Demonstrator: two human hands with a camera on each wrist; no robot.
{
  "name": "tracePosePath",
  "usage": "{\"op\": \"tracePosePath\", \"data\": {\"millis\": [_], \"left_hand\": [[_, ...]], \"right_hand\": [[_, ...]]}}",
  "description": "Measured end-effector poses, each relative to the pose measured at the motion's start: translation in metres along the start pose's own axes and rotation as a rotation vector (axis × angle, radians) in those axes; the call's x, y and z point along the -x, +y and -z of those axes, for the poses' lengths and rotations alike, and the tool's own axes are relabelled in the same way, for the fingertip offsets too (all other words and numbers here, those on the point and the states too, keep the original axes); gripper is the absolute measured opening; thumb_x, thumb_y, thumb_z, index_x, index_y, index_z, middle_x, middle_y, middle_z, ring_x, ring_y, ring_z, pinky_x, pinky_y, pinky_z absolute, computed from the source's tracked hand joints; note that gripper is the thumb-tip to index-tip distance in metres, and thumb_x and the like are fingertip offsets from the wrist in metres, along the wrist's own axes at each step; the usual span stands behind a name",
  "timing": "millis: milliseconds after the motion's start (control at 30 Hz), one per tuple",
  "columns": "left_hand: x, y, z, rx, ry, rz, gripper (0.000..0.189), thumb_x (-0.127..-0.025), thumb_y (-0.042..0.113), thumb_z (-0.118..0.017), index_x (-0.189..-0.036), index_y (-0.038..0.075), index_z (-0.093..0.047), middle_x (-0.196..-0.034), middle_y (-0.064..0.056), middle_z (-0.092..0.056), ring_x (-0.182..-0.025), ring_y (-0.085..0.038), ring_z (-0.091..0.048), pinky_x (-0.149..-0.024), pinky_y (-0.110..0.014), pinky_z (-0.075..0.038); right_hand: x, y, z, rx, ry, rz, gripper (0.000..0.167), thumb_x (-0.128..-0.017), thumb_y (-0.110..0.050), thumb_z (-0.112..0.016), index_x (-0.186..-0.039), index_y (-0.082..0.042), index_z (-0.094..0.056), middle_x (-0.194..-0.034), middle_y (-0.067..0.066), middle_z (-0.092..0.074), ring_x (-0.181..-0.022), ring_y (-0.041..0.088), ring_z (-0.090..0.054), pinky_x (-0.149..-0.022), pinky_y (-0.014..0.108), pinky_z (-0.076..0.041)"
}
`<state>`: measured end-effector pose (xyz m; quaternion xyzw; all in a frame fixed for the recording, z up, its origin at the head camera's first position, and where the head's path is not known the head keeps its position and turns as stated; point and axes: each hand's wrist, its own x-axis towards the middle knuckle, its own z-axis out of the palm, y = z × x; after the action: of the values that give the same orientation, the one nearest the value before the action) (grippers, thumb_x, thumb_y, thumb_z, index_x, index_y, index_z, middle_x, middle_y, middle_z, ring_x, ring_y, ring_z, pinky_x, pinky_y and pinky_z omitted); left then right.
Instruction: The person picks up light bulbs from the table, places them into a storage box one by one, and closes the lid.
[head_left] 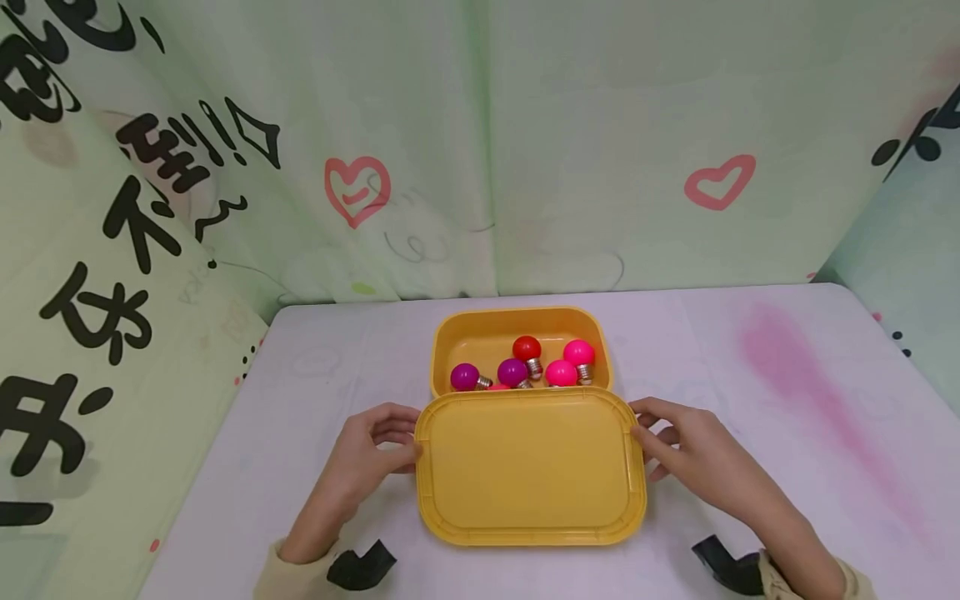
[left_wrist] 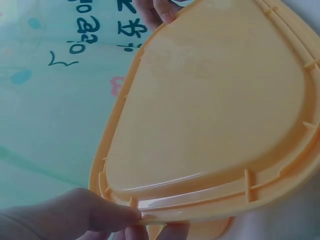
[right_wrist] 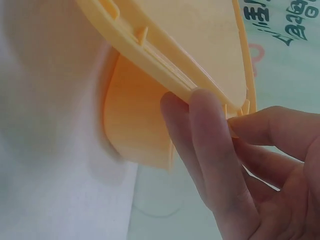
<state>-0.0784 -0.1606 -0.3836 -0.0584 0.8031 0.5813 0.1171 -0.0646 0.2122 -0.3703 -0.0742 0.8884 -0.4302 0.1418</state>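
Observation:
A yellow rounded rectangular lid [head_left: 531, 467] is held tilted in front of a matching yellow box [head_left: 480, 331], its ribbed side showing in the left wrist view. My left hand [head_left: 375, 446] pinches its left edge between thumb and fingers. On the opposite edge, my right hand [head_left: 693, 446] pinches it the same way. Inside the box lie several small toy light bulbs with silver screw bases: a red bulb [head_left: 527, 347], purple bulbs [head_left: 465, 377] and pink bulbs [head_left: 579, 352]. The lid's upper edge overlaps the box's near side in the head view and hides part of the bulbs.
A white cloth with a pink stain [head_left: 810, 383] covers the table [head_left: 750, 333]. Pale green curtains [head_left: 600, 125] with black writing and red hearts hang behind it and along both sides. Black straps [head_left: 362, 567] stick out at my sleeves.

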Motion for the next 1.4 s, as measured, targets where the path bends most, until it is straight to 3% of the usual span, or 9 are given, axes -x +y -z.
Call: {"op": "tracePosePath", "data": {"millis": [567,833,1167,1400], "left_hand": [[-0.003,0.021,0.011,-0.059,0.042,-0.123,0.028,-0.084,-0.003,-0.071,-0.11,0.005,-0.069,-0.104,-0.011,-0.068,-0.091,-0.023,-0.064,-0.07,-0.029,-0.06],[-0.004,0.031,0.014,0.006,0.044,-0.175,0.027,-0.087,0.0,-0.071,-0.114,0.002,-0.067,-0.107,-0.015,-0.067,-0.096,-0.024,-0.064,-0.07,-0.031,-0.061],[-0.006,0.04,0.018,0.071,0.067,-0.222,0.026,-0.088,0.003,-0.072,-0.114,0.001,-0.067,-0.112,-0.015,-0.066,-0.1,-0.022,-0.064,-0.075,-0.032,-0.061],[-0.006,0.043,0.021,0.105,0.068,-0.265,0.026,-0.09,0.012,-0.072,-0.114,0.002,-0.068,-0.114,-0.012,-0.067,-0.102,-0.02,-0.066,-0.078,-0.034,-0.06]], "right_hand": [[-0.002,-0.016,0.017,-0.044,0.068,0.105,0.03,-0.1,-0.015,-0.058,-0.126,0.001,-0.059,-0.113,0.017,-0.063,-0.085,0.017,-0.072,-0.067,0.029,-0.06],[-0.004,-0.02,0.022,-0.03,0.119,0.151,0.03,-0.102,-0.018,-0.056,-0.126,-0.001,-0.061,-0.118,0.018,-0.064,-0.085,0.016,-0.073,-0.069,0.027,-0.06],[-0.005,-0.029,0.025,0.006,0.23,0.23,0.03,-0.103,-0.025,-0.052,-0.119,-0.005,-0.066,-0.11,0.013,-0.07,-0.085,0.008,-0.071,-0.071,0.022,-0.059],[-0.003,-0.034,0.029,-0.001,0.27,0.225,0.029,-0.103,-0.028,-0.053,-0.114,-0.007,-0.07,-0.106,0.01,-0.071,-0.084,0.007,-0.072,-0.074,0.019,-0.058]]}}
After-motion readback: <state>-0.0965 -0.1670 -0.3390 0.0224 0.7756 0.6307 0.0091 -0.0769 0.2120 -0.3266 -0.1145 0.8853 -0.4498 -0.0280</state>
